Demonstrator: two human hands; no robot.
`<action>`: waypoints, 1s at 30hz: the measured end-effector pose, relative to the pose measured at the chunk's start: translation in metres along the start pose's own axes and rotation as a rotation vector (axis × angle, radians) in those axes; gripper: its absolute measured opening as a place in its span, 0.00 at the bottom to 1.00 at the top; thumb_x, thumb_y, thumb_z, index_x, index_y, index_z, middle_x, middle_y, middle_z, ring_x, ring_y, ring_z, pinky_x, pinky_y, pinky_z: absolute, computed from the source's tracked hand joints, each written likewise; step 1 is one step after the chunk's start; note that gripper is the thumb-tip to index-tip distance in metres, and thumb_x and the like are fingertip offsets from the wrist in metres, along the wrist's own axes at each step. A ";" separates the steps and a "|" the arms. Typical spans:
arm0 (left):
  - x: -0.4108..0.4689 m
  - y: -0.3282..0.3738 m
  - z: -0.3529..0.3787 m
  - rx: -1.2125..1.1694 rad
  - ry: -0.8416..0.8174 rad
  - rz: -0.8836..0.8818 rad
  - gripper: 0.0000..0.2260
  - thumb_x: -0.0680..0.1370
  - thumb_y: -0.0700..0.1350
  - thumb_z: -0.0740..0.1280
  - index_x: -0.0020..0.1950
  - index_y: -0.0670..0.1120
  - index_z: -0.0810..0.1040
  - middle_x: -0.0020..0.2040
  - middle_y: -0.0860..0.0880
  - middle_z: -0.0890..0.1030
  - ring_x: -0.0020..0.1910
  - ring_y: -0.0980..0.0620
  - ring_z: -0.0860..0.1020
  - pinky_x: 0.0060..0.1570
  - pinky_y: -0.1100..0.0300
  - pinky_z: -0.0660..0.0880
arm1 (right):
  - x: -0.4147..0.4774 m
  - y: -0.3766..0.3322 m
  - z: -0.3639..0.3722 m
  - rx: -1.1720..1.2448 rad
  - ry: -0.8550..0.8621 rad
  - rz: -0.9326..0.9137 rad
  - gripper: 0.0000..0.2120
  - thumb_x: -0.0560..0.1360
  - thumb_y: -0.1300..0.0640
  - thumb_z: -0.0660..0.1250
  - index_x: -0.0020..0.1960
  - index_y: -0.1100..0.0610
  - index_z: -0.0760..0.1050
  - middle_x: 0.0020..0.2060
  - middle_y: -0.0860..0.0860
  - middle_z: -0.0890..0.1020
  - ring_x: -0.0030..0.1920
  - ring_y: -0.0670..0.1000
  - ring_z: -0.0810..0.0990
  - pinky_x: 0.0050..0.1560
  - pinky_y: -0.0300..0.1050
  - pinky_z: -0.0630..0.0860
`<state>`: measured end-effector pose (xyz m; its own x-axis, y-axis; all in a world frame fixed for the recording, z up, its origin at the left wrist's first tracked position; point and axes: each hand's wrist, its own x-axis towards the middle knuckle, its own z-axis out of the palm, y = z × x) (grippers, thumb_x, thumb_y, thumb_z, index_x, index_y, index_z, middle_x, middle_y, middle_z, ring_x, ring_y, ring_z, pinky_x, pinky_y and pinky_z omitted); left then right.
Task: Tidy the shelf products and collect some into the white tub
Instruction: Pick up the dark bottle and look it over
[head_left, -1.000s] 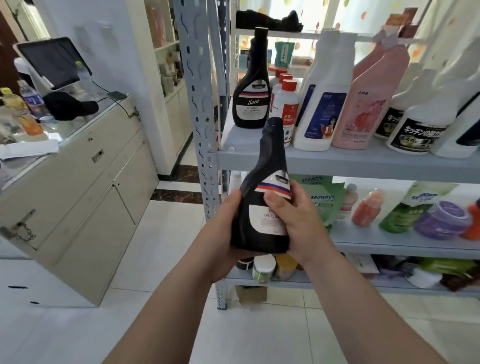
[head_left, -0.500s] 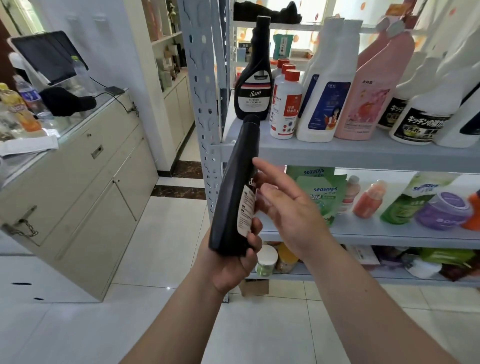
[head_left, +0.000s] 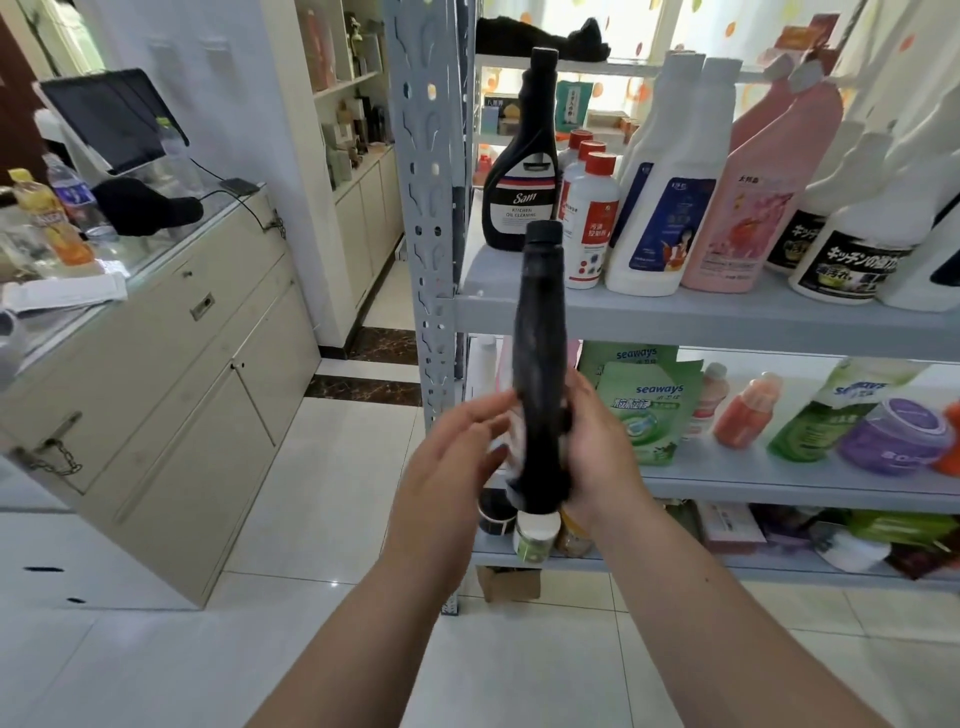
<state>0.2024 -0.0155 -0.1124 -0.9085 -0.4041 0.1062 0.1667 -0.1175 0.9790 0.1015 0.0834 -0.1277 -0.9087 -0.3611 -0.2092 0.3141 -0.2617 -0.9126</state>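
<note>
A black cleaner bottle (head_left: 540, 364) was held nearly upright at the centre of the frame, in front of the grey metal shelf (head_left: 727, 314). Its lower body was gripped by the right hand (head_left: 597, 447), with the fingers curled round it. Its black cap (head_left: 544, 233) was seen against the upper shelf board. The left hand (head_left: 452, 457) was kept open just left of the bottle, fingers straight and spread. It was blurred, so it could not be told whether its fingertips touched the bottle.

On the upper board, a matching black bottle labelled "Sam Kitchen Oil Cleaning" (head_left: 519, 197) was stood at the left end. Just beside it to the right were lined up red-capped white bottles (head_left: 592, 223), a white bottle with a blue label (head_left: 670, 208), a pink bottle (head_left: 753, 208) and white bottles with black labels (head_left: 852, 260).

On the middle board, right of the hands, green "seaways" pouches (head_left: 644, 410), an orange bottle (head_left: 743, 410) and a purple jar (head_left: 893, 436) were laid out. Small jars (head_left: 535, 535) were seen on the lowest board, below the held bottle.

At the left of the frame, a cream worktop (head_left: 208, 234) was occupied by a tilted screen (head_left: 114, 119), a black cap (head_left: 145, 205) and an orange drink bottle (head_left: 52, 218).
</note>
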 end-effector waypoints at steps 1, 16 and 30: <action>-0.005 0.000 0.003 0.105 -0.049 0.053 0.19 0.80 0.42 0.58 0.62 0.58 0.82 0.60 0.59 0.81 0.64 0.60 0.77 0.66 0.60 0.74 | 0.000 0.001 -0.001 0.083 0.004 0.071 0.23 0.76 0.36 0.65 0.58 0.53 0.82 0.49 0.55 0.84 0.52 0.59 0.82 0.51 0.55 0.79; 0.019 -0.008 -0.014 0.236 -0.020 0.086 0.17 0.79 0.44 0.70 0.61 0.63 0.73 0.55 0.64 0.80 0.56 0.61 0.80 0.45 0.67 0.80 | -0.002 -0.004 0.000 -0.023 -0.048 -0.113 0.11 0.83 0.45 0.61 0.58 0.42 0.82 0.56 0.52 0.86 0.58 0.55 0.85 0.61 0.61 0.79; 0.081 -0.007 0.001 0.102 0.086 0.008 0.15 0.84 0.41 0.61 0.66 0.56 0.78 0.55 0.53 0.85 0.56 0.53 0.83 0.57 0.50 0.80 | 0.035 -0.050 -0.010 -0.375 -0.134 -0.323 0.26 0.78 0.51 0.72 0.72 0.39 0.69 0.60 0.44 0.84 0.60 0.47 0.83 0.62 0.54 0.80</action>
<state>0.1272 -0.0460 -0.1106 -0.8705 -0.4811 0.1034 0.1301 -0.0224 0.9913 0.0514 0.0926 -0.0926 -0.8922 -0.4328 0.1288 -0.1194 -0.0490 -0.9916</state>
